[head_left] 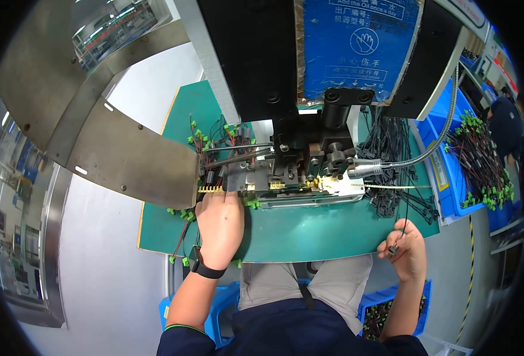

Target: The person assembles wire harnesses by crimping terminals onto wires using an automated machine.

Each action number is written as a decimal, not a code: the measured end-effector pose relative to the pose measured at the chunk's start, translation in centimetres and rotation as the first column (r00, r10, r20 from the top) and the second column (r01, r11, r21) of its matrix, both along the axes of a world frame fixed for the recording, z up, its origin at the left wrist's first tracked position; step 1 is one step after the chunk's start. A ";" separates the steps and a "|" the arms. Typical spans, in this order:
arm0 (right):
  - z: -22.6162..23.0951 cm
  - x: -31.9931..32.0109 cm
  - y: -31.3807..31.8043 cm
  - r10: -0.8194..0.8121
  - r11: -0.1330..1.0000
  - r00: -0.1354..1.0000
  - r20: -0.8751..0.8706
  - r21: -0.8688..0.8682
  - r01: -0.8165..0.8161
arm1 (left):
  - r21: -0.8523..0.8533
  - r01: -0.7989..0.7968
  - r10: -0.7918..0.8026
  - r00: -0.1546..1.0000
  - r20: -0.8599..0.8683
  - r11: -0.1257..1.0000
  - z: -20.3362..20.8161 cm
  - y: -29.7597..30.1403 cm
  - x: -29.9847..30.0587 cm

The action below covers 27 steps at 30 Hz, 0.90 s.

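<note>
A crimping press with a black and steel head stands on the green worktable. At the left end of its feed track is my left hand, back up, wearing a black wristband. Its fingertips are hidden by the press, so I cannot see what they touch. A brass-coloured terminal strip runs by those fingers. Near the table's right edge, my right hand is closed, pinching a black wire lead with a small dark connector at its end. Wires with green connectors lie beside my left hand.
A pile of black wire leads covers the table's right side. Behind the press sit more green-tipped wires. A curved metal guide reaches in from the left. Blue bins of wires stand at the right, and another bin is below.
</note>
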State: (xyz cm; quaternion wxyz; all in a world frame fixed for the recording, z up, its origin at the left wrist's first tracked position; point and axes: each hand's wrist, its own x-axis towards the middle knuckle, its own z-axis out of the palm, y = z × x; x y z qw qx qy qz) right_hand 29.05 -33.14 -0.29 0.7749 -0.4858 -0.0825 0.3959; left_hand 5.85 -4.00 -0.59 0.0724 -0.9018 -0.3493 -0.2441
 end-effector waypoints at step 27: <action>-3.2 -4.9 -0.6 0.050 0.998 0.985 -0.165 0.057 -0.042 | -0.860 0.315 0.641 0.574 0.509 0.401 1.3 -4.7 -13.3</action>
